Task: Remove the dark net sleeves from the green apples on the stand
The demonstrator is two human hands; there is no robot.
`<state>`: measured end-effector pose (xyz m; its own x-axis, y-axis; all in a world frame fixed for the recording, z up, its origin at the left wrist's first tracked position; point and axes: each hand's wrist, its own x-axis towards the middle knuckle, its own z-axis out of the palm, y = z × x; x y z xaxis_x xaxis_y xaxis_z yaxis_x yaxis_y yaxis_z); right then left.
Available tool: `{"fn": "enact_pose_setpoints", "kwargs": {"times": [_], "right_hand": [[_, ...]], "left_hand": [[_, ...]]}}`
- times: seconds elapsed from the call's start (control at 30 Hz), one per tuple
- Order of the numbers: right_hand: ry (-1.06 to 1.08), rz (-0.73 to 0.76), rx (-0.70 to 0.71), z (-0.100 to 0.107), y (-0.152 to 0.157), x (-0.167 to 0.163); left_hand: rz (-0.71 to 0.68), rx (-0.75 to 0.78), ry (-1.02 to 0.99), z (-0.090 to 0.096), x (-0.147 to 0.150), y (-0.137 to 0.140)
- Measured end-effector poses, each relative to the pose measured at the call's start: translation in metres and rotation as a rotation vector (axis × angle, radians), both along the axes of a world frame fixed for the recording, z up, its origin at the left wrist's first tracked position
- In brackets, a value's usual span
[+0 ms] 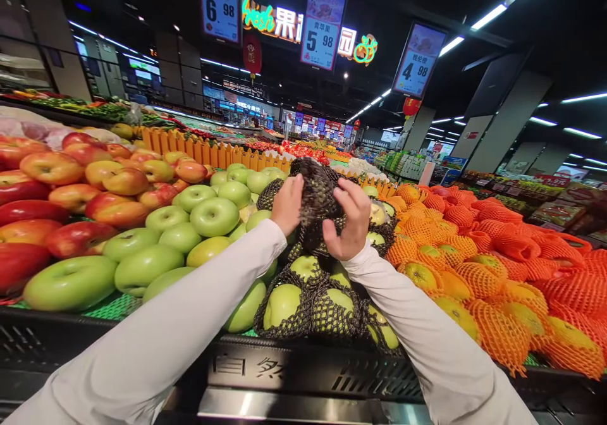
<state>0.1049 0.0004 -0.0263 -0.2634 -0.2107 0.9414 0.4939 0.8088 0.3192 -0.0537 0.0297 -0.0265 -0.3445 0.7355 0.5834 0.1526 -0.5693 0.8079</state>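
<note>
Supermarket lighting strips point(489, 16) run across a dark ceiling, with price signs point(322, 33) and a glowing sign point(272, 20) hanging above the fruit display. From my end, through the head view, I see a low orange fence point(190, 147) behind the produce and a black ledge point(303, 365) along the front.

Over the middle of the heap I have a dark netted bundle point(318, 200), partly blurred, between the two hands. On its left side, the left hand point(286, 207) has its fingers bent against the mesh; I cannot tell how firmly they pinch it. Opposite, the right hand point(351, 215) is curved around the other side, fingers spread and thumb well apart from them. White sleeves point(222, 286) cover both forearms.

Just below the bundle lie green apples in black netting point(283, 305). Bare green apples point(214, 216) sit to their left, then red-and-yellow apples point(51, 167); to the right, I see oranges in orange netting point(502, 343) and red-netted fruit point(516, 248).
</note>
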Motion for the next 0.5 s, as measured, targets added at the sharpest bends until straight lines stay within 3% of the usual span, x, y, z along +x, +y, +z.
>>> {"fn": "enact_pose_setpoints", "kwargs": {"times": [0.07,0.13,0.27,0.5], "right_hand": [[-0.241,-0.060,0.096,-0.001,-0.005,0.001],[-0.337,-0.089,0.025,-0.002,-0.007,0.001],[-0.100,0.002,-0.195,-0.001,-0.006,-0.002],[0.270,0.093,-0.347,0.001,0.000,-0.009]], "left_hand": [[0.062,0.045,0.106,0.000,0.001,-0.003],[0.105,0.097,0.203,0.000,0.002,-0.004],[0.143,0.164,0.252,-0.002,0.001,-0.003],[0.196,0.237,0.141,-0.001,0.001,0.000]]}}
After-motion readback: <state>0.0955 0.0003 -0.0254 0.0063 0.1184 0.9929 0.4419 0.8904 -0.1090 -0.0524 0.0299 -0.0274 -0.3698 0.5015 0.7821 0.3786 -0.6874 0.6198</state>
